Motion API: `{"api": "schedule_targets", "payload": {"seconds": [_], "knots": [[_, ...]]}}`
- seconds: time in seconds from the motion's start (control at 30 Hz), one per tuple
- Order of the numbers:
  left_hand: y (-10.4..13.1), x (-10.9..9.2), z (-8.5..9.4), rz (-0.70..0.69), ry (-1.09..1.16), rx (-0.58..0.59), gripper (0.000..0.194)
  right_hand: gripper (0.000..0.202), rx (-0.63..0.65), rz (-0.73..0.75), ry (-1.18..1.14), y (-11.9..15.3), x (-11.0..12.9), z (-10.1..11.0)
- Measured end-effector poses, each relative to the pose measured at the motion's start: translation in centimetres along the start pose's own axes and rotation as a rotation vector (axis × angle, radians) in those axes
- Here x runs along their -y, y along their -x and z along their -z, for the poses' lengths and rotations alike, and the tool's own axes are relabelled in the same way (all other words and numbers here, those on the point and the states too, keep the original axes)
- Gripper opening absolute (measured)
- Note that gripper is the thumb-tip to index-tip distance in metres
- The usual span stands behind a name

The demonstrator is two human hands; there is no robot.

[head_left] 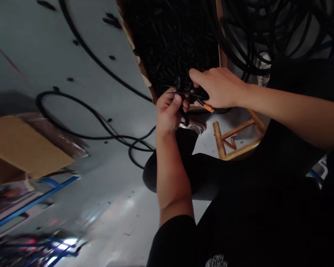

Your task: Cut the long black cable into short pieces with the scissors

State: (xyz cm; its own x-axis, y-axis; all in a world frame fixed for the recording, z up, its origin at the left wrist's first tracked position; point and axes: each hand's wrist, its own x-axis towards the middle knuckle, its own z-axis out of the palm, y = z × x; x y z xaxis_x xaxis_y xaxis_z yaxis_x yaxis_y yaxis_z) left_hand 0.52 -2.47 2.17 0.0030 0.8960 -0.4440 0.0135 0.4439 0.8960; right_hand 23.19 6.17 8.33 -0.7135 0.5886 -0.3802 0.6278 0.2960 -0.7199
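My left hand [169,109] is closed around a short black ribbed piece [179,82], which looks like a hose or cable end. Its ribbed tip sticks up past my fingers, and a dark lower end hangs below them. My right hand [218,87] grips scissors [196,92] with dark handles and an orange section. Their thin blades point left and cross the black piece just by my left fingertips; whether they touch it I cannot tell. Both hands are over the near edge of a cardboard box [141,68] full of small black pieces.
A long black cable [93,55] loops across the grey floor [122,178], among scattered black bits. More coils [267,26] lie at the upper right. A wooden stool [219,141] stands near my legs. An open carton [30,144] and a blue-framed rack [39,202] are at left.
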Motion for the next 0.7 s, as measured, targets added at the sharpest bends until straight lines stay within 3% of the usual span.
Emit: {"api": "schedule_targets", "payload": {"seconds": [0.1, 0.43, 0.57, 0.7], "knots": [[0.3, -0.4, 0.3, -0.016, 0.134, 0.066, 0.058, 0.053, 0.019, 0.03, 0.001, -0.1, -0.1, 0.5], [0.5, -0.2, 0.6, 0.185, 0.227, 0.251, 0.066, 0.025, 0.128, 0.077, -0.07, -0.6, -2.2, 0.2], [0.4, 0.8, 1.2, 0.222, 0.253, 0.299, 0.073, 0.032, 0.17, 0.047, -0.144, -0.6, -2.0, 0.1], [0.4, 1.2, 1.2, 0.262, 0.244, 0.327, 0.074, 0.04, 0.156, 0.067, -0.022, -0.3, -1.1, 0.4]]}}
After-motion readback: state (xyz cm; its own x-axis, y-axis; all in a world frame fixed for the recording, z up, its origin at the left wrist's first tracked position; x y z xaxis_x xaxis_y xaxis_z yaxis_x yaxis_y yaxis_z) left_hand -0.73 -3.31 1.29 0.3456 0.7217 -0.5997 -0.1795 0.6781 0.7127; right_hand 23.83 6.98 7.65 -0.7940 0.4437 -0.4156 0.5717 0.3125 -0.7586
